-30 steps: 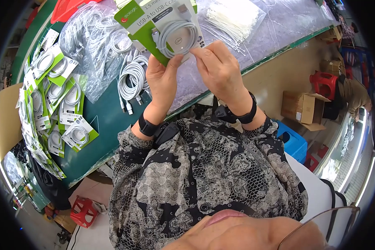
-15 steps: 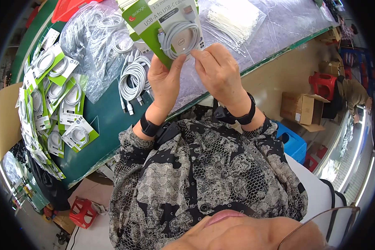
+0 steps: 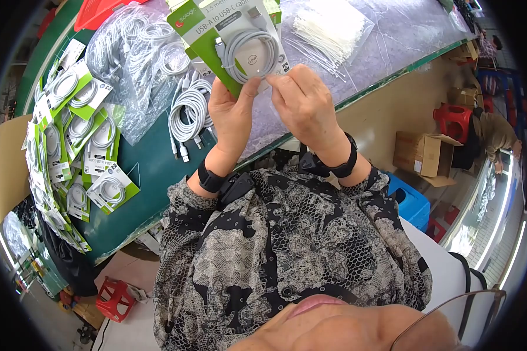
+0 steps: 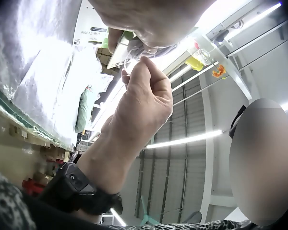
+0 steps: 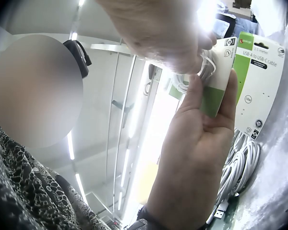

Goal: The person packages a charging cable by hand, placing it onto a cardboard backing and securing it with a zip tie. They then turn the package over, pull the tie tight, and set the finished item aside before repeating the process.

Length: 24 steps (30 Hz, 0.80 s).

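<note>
The left hand (image 3: 233,117) grips the lower edge of a green and white card (image 3: 208,42) that bears a coiled white cable (image 3: 249,55), its thumb in front of the card. At the card's lower right, the right hand (image 3: 304,105) pinches with thumb and forefinger beside the coil; in the left wrist view a thin white strand (image 4: 127,62) shows near those fingertips. The right wrist view shows the left hand (image 5: 194,143) with the card (image 5: 216,98) between thumb and fingers. What the right fingertips pinch is partly hidden there.
Carded cables (image 3: 79,126) lie heaped at the left. Behind the left hand are a loose cable coil (image 3: 188,114) and a plastic bag of cables (image 3: 134,64). White ties (image 3: 328,29) in a bag lie at the back, and a flat printed card (image 5: 259,81) lies beyond the held one.
The card has shifted slightly and changed its tilt in the left hand. The right hand has drawn slightly left and stays close to the coil's lower edge.
</note>
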{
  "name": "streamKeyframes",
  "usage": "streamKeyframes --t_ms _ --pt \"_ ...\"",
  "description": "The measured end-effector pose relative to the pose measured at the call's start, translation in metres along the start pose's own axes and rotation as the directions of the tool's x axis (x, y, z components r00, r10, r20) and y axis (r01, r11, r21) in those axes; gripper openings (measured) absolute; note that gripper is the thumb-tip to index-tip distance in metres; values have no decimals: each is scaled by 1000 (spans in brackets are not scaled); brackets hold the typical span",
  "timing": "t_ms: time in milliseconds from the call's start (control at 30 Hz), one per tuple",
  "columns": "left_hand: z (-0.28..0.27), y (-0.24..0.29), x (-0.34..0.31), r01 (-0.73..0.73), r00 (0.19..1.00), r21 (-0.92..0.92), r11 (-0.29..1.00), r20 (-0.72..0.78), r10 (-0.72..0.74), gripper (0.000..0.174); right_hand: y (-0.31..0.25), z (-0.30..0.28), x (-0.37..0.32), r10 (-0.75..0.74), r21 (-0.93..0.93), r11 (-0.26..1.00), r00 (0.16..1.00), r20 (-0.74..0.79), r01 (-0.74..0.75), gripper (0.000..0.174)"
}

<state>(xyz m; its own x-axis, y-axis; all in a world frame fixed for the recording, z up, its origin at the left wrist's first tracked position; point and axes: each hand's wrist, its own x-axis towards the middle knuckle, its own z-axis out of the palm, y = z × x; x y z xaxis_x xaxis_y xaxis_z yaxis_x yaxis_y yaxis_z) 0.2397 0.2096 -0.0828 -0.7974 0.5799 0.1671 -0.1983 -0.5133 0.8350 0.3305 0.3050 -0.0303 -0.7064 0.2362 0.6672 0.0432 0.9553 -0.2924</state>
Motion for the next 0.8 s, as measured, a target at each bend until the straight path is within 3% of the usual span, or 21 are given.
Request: streamKeyframes --t_ms 733,800 --pt "-1 -4 -4 -72 997 105 992 41 68 35 -1 -4 0 33 29 999 999 -2 -33 25" --pt "-3 -4 -6 -131 991 216 967 57 121 36 -1 -4 0 44 37 998 999 -14 -44 23"
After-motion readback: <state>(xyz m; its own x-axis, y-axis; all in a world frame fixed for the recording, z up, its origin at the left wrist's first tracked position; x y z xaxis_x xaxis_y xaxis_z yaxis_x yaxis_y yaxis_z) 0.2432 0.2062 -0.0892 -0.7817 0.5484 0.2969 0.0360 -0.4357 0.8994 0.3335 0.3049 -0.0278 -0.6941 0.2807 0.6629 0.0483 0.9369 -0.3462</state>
